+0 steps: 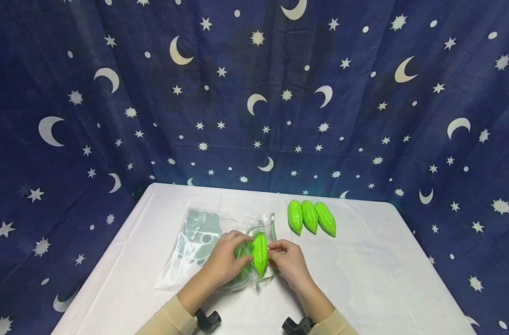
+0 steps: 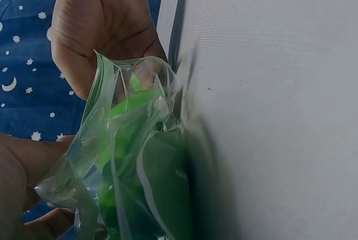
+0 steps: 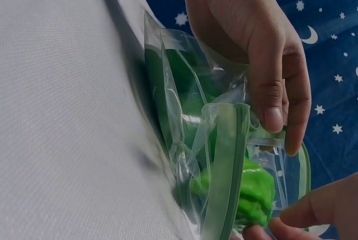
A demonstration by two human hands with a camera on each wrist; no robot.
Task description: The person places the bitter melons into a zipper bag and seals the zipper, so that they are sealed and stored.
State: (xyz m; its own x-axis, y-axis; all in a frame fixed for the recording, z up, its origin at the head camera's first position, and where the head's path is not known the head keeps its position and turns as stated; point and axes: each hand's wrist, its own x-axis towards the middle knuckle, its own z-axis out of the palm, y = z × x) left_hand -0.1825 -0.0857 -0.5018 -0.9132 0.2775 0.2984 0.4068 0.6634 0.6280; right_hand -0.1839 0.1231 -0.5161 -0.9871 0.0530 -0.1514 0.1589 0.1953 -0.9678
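Observation:
A clear zip-top bag (image 1: 201, 242) with a green cartoon print lies on the table. Its open mouth, edged in green, faces right. At that mouth is a bright green ridged star fruit (image 1: 260, 255), tapered at its ends; it also shows in the right wrist view as a green fruit (image 3: 255, 192). More green shows through the film. My left hand (image 1: 228, 258) grips the bag by the mouth with thumb and fingers, left of the fruit. From the right, my right hand (image 1: 289, 261) pinches the fruit's near side; its fingertips (image 3: 291, 217) are partly hidden.
Three more green star fruits (image 1: 310, 217) lie side by side behind and right of my right hand. A white cloth covers the table (image 1: 375, 265). A dark blue curtain (image 1: 221, 97) with moons and stars hangs behind the table's back edge.

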